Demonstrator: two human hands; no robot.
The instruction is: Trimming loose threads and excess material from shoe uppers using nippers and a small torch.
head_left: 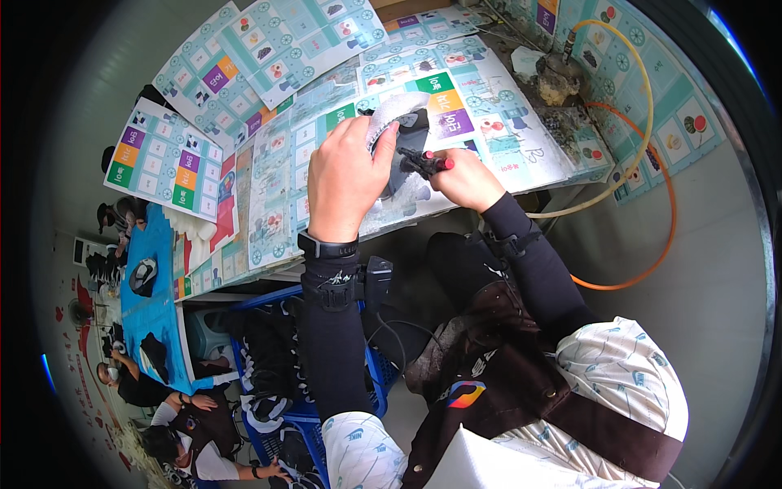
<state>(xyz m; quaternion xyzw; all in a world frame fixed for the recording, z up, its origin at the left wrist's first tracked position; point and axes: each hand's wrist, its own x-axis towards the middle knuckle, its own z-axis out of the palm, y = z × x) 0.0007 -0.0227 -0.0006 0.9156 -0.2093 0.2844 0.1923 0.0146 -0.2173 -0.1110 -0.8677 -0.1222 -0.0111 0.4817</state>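
At centre frame the left hand (pixel 346 175) curls its fingers tight around a grey shoe upper (pixel 397 122), held above the table (pixel 521 155). The right hand (pixel 466 181) pinches a red-handled tool (pixel 425 163) against it. I'd say steady the upper and work in short strokes. Hoses (pixel 643 90) loop at upper right.

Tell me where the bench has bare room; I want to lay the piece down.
Left of the left hand, the printed sheets lie flat with nothing on them. Between the right hand and the hoses there is also open sheet. It is crowded at the far right by the clump of grimy parts, and around the shoe piece itself.
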